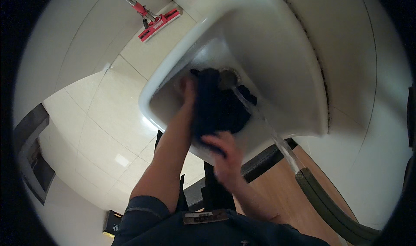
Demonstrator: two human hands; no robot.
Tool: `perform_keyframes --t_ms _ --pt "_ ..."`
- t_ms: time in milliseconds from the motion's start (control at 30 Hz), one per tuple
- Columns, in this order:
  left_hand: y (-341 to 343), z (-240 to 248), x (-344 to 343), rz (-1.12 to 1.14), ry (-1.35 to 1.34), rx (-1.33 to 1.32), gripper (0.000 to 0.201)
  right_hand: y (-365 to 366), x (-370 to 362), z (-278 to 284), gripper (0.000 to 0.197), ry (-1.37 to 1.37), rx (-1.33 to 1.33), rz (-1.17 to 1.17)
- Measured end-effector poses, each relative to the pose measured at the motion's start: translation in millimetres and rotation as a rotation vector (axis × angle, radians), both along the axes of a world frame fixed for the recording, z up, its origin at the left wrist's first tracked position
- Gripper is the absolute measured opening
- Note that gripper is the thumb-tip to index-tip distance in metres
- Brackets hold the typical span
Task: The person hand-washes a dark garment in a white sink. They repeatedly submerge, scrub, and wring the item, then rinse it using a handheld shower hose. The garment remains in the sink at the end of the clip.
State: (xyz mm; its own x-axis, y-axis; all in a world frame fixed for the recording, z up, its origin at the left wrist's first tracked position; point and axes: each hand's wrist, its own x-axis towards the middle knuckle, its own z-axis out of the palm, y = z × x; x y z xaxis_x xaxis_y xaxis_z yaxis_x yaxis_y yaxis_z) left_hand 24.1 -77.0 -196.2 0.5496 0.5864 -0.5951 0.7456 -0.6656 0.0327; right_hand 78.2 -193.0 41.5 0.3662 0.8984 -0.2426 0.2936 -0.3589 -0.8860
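Head view: at left, the left hand point(187, 88) blurs beside the cloth's point(208, 107) far part; I can't tell whether its grip is closed. The cloth lies bunched in the sink point(281, 51), its near end pinched by the right hand point(224, 153). I'd work fold by fold under the water stream point(269, 130), clear of the drain point(229, 76). The cloth looks dark navy, limp, probably sodden.
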Motion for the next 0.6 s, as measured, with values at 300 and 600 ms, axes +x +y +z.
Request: perform_keyframes --t_ms 300,600 --pt "-23 38 16 0.065 -0.486 0.07 0.039 18 104 -130 0.034 -0.103 -0.304 -0.273" --pt "4 97 6 0.573 -0.649 -0.505 0.042 45 116 -207 0.054 -0.54 -0.73 0.124"
